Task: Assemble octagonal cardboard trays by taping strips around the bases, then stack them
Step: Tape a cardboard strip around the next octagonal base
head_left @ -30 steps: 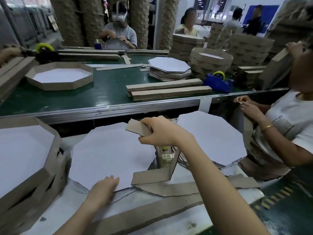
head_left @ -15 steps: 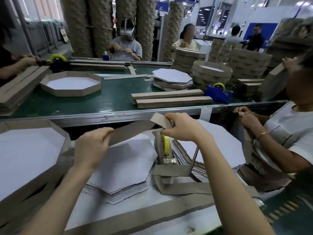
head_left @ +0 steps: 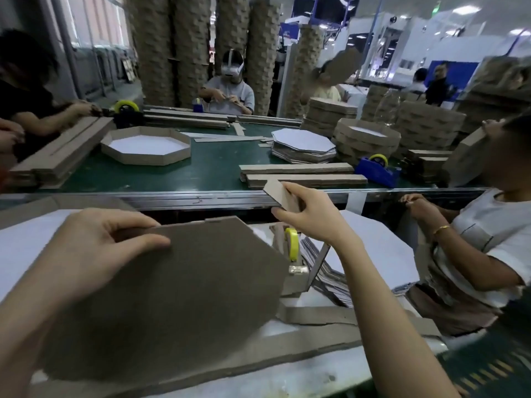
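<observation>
Left hand on brown octagonal base

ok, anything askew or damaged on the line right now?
No visible damage. The stack of octagonal bases on the green belt is fanned unevenly, and loose strips lie askew beside it. Left hand holds a base, right hand pinches a strip.

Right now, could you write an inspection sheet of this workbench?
Surface: white bench, green conveyor belt beyond it.
Job's things: brown octagonal cardboard base, lifted; brown cardboard strip; yellow tape roll; stack of white-faced octagonal bases.
Clutter: strip bundles and a finished octagonal tray on the belt.
Hands: left hand grips the base; right hand pinches the strip's end.
Cables: nothing seen.
Surroundings: other workers, tall columns of stacked trays.
</observation>
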`<state>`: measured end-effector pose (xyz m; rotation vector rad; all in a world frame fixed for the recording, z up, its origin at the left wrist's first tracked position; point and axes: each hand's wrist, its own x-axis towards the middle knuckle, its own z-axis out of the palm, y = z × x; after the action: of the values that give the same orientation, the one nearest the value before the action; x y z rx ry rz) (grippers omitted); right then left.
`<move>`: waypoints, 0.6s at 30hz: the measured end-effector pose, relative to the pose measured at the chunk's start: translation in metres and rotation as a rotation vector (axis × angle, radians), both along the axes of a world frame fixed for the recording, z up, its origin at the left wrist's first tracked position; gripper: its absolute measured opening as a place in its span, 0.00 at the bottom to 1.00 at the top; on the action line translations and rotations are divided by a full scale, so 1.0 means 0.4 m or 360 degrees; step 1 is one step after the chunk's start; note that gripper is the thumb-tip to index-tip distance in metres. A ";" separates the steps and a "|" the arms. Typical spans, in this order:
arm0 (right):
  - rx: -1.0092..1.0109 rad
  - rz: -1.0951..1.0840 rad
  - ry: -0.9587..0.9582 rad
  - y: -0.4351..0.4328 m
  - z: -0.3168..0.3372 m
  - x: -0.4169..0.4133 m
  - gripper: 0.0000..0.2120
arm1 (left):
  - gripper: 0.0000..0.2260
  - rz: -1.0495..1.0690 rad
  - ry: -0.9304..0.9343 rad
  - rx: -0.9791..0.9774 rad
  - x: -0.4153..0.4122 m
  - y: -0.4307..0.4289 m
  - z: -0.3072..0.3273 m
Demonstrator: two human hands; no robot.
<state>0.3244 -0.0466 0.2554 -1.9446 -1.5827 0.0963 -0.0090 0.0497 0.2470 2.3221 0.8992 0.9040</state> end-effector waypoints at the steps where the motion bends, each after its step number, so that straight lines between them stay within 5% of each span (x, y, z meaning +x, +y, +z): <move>1: 0.0000 0.0021 -0.0014 0.000 0.003 -0.012 0.27 | 0.12 -0.0029 0.0075 0.0015 -0.013 -0.015 0.003; 7: 0.0007 0.0174 -0.0101 0.033 -0.012 -0.124 0.26 | 0.05 0.0041 0.0433 0.0007 -0.062 -0.105 -0.054; 12: -0.0094 0.0344 -0.0102 0.041 -0.037 -0.226 0.25 | 0.02 0.0062 0.0374 -0.0018 -0.133 -0.131 -0.099; 18: -0.0172 0.0429 -0.0138 0.024 -0.029 -0.296 0.37 | 0.12 -0.0427 0.0143 -0.0823 -0.231 -0.119 -0.058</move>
<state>0.2059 -0.0372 0.2438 -1.8253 -1.9271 0.2144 -0.1015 0.0023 0.2238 1.9759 0.7267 0.3978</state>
